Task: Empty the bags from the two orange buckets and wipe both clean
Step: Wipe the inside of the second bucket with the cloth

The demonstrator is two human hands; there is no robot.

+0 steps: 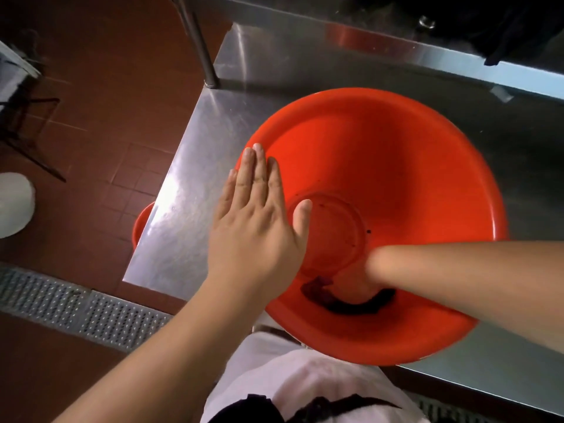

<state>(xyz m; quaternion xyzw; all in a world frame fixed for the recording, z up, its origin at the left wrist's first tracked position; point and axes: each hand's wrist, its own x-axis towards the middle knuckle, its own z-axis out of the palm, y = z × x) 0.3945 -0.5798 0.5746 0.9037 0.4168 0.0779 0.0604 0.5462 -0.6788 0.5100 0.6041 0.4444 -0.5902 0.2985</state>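
A large orange bucket (396, 154) stands on the steel table (189, 178), with no bag inside and a few dark specks on its bottom. My left hand (259, 218) lies flat on the bucket's left rim, fingers straight, holding nothing. My right hand (384, 270), blurred, reaches down inside and presses a dark cloth (323, 294) against the near inner wall. The rim of a second orange bucket (140, 227) peeks out below the table's left edge.
A raised steel shelf (396, 47) runs along the back with dark fabric (488, 25) on it. A metal post (198, 41) stands at the table's far-left corner. On the red tiled floor are a drain grate (76, 306) and a white round object (12, 206).
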